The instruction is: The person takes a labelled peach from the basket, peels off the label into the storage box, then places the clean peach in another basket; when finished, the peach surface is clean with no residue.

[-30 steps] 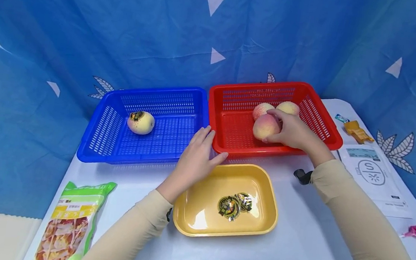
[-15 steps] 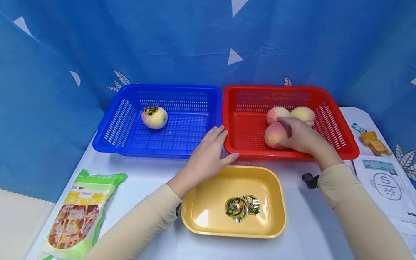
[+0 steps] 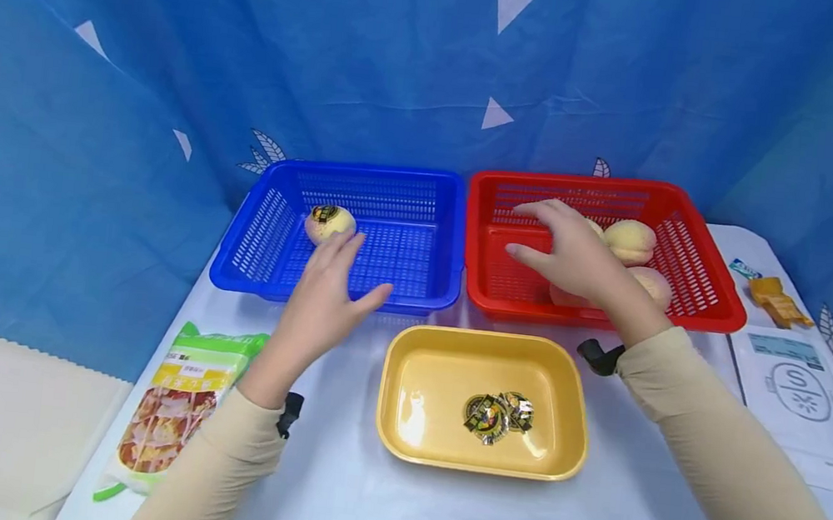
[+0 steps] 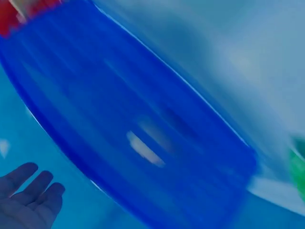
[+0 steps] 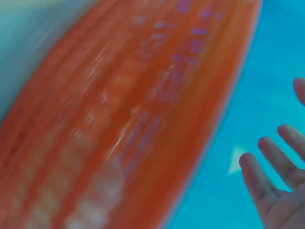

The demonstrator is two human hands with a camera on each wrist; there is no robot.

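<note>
My left hand point(image 3: 322, 305) reaches over the front rim of the blue basket point(image 3: 405, 297), fingers extended and holding nothing. Just beyond its fingertips lies a pale peach point(image 3: 334, 225) with a black-and-gold sticker point(image 3: 324, 213). Over the red basket point(image 3: 491, 305) hovers my right hand point(image 3: 576, 246), thumb and fingers spread apart with nothing between them. Several peaches lie in that basket, among them a yellowish peach point(image 3: 629, 240) and one by the front wall point(image 3: 652, 288); my right hand and wrist partly cover others. Both wrist views are blurred, with loose fingers at their edges.
A yellow tray point(image 3: 405, 451) with peeled-looking round stickers point(image 3: 498, 416) stands in front of the baskets. At left lies a green food packet point(image 3: 180, 405). A white pouch point(image 3: 799, 389) and an orange wrapper point(image 3: 777, 301) lie at right. A blue curtain hangs behind.
My right hand has let go of a peach in the red basket and lifted leftward. My left hand has moved left from between the baskets toward the stickered peach. The head view has shifted.
</note>
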